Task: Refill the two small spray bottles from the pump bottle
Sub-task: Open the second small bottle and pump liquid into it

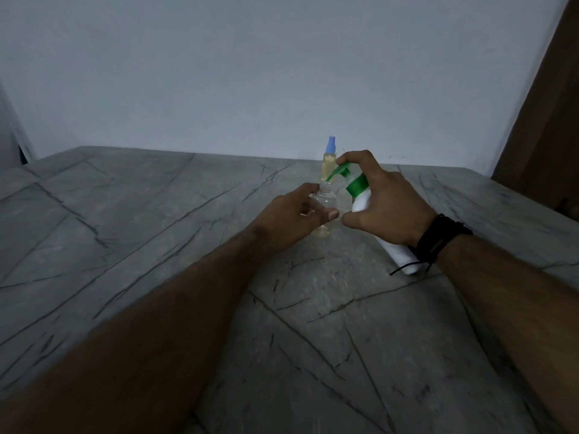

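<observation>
My left hand [293, 219] grips the open spray bottle [325, 204] upright so my right hand [387, 203], fingers wrapped around the tilted pump bottle [363, 202], aims its green spout [336, 173] into the neck.

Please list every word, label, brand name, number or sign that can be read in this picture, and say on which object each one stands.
There is no readable text in this picture.
Pump bottle in the right hand: plain white body with a green collar, no print visible.
Open spray bottle held by the left hand: clear, no label visible.
Capped spray bottle behind: no label visible.
The dim, soft image would hide any small print.
</observation>
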Demonstrator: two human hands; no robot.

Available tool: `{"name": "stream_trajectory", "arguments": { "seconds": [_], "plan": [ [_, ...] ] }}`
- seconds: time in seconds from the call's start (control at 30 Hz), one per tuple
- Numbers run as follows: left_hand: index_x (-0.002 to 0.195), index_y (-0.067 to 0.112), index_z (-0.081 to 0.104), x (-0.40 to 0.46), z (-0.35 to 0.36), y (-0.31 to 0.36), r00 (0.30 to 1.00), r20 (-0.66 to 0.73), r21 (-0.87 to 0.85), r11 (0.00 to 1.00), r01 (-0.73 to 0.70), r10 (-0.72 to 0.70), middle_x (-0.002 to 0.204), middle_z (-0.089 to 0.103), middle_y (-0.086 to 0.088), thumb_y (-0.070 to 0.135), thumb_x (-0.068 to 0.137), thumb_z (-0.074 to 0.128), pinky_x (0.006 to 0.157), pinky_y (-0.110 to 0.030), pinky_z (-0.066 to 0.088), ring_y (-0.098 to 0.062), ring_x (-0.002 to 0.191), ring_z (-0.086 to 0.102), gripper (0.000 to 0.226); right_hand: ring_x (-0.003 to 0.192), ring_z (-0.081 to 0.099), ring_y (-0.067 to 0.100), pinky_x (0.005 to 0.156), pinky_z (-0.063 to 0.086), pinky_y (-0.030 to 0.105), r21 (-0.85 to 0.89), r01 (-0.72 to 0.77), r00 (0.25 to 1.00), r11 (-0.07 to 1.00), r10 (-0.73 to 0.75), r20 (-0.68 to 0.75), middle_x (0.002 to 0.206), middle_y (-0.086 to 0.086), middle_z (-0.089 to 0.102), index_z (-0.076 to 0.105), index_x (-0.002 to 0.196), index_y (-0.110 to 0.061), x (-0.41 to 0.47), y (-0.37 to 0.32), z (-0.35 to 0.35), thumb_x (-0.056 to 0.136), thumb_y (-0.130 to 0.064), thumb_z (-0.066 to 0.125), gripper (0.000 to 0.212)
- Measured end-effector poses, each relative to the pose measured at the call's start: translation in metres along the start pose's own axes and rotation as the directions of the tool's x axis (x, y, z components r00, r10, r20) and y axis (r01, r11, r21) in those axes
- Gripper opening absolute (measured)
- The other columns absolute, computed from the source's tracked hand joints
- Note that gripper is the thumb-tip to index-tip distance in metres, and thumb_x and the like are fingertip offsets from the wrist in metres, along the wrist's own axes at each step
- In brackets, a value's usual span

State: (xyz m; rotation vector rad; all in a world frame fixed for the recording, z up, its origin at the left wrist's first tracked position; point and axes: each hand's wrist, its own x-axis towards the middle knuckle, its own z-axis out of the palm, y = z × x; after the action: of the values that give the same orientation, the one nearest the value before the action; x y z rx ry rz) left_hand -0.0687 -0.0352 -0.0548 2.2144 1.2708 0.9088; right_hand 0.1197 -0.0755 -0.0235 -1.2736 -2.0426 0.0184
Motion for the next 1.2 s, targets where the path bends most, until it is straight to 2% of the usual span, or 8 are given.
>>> {"name": "stream_trajectory", "arguments": {
  "seconds": [0.17,0.3,0.5,0.67,0.8,0.97,1.07,1.2],
  "plan": [
    [0.138,0.028,0.043,-0.0005,-0.0002,0.0003,1.000,0.002,-0.016,1.000,-0.001,0.001,0.107,0.062,0.015,0.054,0.087,0.061,0.090,-0.025,0.043,-0.007,0.108,0.057,0.060,0.064,0.059,0.015,0.058,0.045,0.028,0.000,0.010,1.000,1.000,-0.010,0.002,0.075,-0.003,0.062,0.039,0.131,-0.036,0.0001,-0.0011,-0.0005,0.067,-0.022,0.078,0.076],
    [0.136,0.028,0.045,0.0001,0.0002,-0.0002,1.000,-0.003,-0.013,1.000,-0.005,0.005,0.115,0.065,0.009,0.053,0.087,0.061,0.093,-0.028,0.046,-0.010,0.110,0.059,0.058,0.063,0.058,0.010,0.057,0.041,0.021,0.000,0.004,1.000,1.000,-0.004,0.000,0.073,-0.008,0.060,0.041,0.129,-0.033,0.0000,-0.0016,-0.0004,0.067,-0.021,0.078,0.073],
    [0.138,0.025,0.043,0.0018,0.0010,0.0006,1.000,0.011,-0.002,1.000,0.003,-0.003,0.119,0.065,0.008,0.054,0.087,0.060,0.093,-0.029,0.045,-0.011,0.112,0.057,0.060,0.064,0.059,0.013,0.059,0.045,0.026,-0.002,0.004,1.000,1.000,-0.004,-0.004,0.077,-0.002,0.063,0.038,0.133,-0.037,-0.0007,-0.0007,-0.0004,0.068,-0.022,0.078,0.078],
    [0.136,0.026,0.045,0.0012,0.0017,-0.0018,1.000,-0.011,0.000,1.000,-0.007,0.007,0.105,0.061,0.016,0.055,0.086,0.061,0.087,-0.023,0.044,-0.007,0.106,0.058,0.060,0.065,0.060,0.014,0.059,0.045,0.028,0.005,0.004,1.000,1.000,-0.005,0.005,0.075,-0.007,0.061,0.040,0.129,-0.033,0.0000,-0.0011,-0.0002,0.067,-0.021,0.078,0.073],
    [0.138,0.026,0.044,0.0024,0.0027,-0.0038,1.000,-0.011,-0.006,1.000,0.005,-0.005,0.111,0.065,0.012,0.056,0.085,0.062,0.093,-0.029,0.047,-0.009,0.108,0.059,0.064,0.066,0.059,0.015,0.060,0.044,0.028,-0.008,0.014,1.000,1.000,-0.014,-0.004,0.080,-0.004,0.062,0.038,0.132,-0.035,-0.0005,0.0004,-0.0002,0.067,-0.023,0.077,0.076],
    [0.138,0.027,0.042,0.0045,0.0020,-0.0012,1.000,0.013,0.001,1.000,0.025,-0.025,0.114,0.064,0.011,0.055,0.085,0.062,0.087,-0.027,0.043,-0.007,0.105,0.055,0.063,0.067,0.058,0.011,0.058,0.040,0.024,-0.011,0.019,1.000,1.000,-0.019,0.004,0.082,-0.009,0.061,0.039,0.132,-0.035,0.0002,0.0002,-0.0002,0.067,-0.024,0.078,0.076],
    [0.138,0.027,0.043,0.0036,0.0016,-0.0018,1.000,-0.003,0.000,1.000,0.015,-0.015,0.106,0.061,0.014,0.055,0.085,0.062,0.084,-0.024,0.042,-0.006,0.103,0.056,0.063,0.069,0.060,0.011,0.060,0.041,0.025,-0.001,0.013,1.000,1.000,-0.013,0.008,0.085,-0.010,0.062,0.040,0.129,-0.034,0.0006,0.0001,0.0002,0.067,-0.025,0.078,0.073],
    [0.136,0.029,0.045,0.0011,0.0013,-0.0042,1.000,-0.026,-0.012,1.000,-0.009,0.009,0.103,0.062,0.017,0.057,0.084,0.062,0.090,-0.026,0.047,-0.005,0.102,0.058,0.061,0.067,0.060,0.011,0.060,0.041,0.025,0.011,0.011,1.000,1.000,-0.011,0.007,0.082,-0.010,0.062,0.039,0.131,-0.037,-0.0005,0.0005,0.0005,0.068,-0.024,0.077,0.075]
  ]
}}
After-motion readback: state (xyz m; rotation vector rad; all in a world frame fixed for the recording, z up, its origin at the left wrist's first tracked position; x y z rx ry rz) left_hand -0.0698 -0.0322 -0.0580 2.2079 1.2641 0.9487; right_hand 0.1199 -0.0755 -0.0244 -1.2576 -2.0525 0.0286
